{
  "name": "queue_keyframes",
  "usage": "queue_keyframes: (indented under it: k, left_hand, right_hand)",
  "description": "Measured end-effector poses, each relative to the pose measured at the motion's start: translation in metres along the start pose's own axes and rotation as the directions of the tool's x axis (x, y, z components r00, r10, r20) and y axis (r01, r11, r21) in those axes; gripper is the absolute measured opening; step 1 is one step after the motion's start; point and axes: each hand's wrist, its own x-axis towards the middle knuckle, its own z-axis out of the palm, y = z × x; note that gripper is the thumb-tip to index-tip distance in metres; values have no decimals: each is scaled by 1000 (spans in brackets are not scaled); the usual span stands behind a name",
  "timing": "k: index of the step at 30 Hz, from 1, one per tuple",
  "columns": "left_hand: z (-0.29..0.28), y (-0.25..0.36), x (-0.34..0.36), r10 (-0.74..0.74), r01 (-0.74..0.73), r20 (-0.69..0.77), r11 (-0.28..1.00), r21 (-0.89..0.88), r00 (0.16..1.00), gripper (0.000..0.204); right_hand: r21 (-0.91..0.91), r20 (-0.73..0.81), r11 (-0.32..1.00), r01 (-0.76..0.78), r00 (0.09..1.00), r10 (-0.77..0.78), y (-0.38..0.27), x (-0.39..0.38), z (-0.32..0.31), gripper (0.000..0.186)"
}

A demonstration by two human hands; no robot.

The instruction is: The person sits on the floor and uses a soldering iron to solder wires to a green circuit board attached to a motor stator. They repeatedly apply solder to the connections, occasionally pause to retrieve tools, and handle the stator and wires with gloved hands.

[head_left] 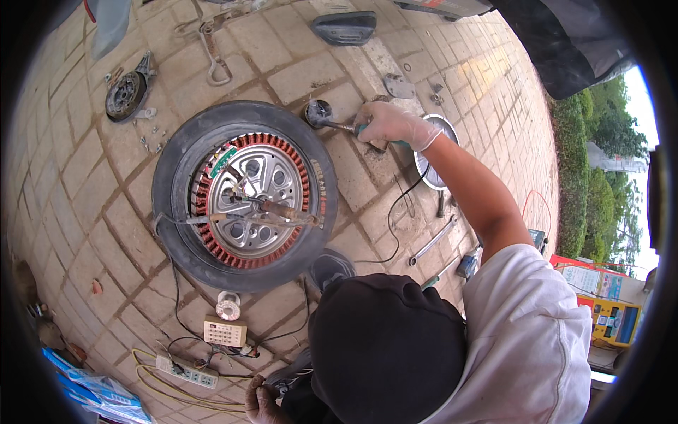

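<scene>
My right hand point(387, 126), in a thin translucent glove, is closed round a tool with a metal shaft point(340, 126) and a teal handle. The shaft's far end meets a small dark round cup point(318, 112); whether it goes inside I cannot tell. To the left lies a tyre point(171, 244) around a hub motor point(254, 237) with a ring of copper coils. A wooden-handled tool point(288, 210) and a corded tool point(205, 219) rest across the hub. Low in the picture my left hand point(265, 401) shows curled fingers; anything in them is hidden.
Near the tyre are a wire spool point(228, 306), a beige box point(224, 331) and a power strip point(186, 372) with cables. Right lie a silvery round cover point(438, 173) and a wrench point(432, 241). Beyond the wheel sit a round black part point(127, 95) and an adjustable wrench point(214, 55).
</scene>
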Motion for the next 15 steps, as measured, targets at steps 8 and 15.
queue_keyframes:
  k: [8, 15]
  left_hand:
    - [0, 0, 0, 10, -10, 23, 1000, 3, 1000, 34]
    - [-4, -6, 1, 7, -7, 26, 1000, 9, 1000, 36]
  right_hand:
    - [92, 36, 994, -53, 998, 50, -2, -4, -1, 36]
    - [699, 13, 600, -389, 846, 533, -14, -86, 29, 30]
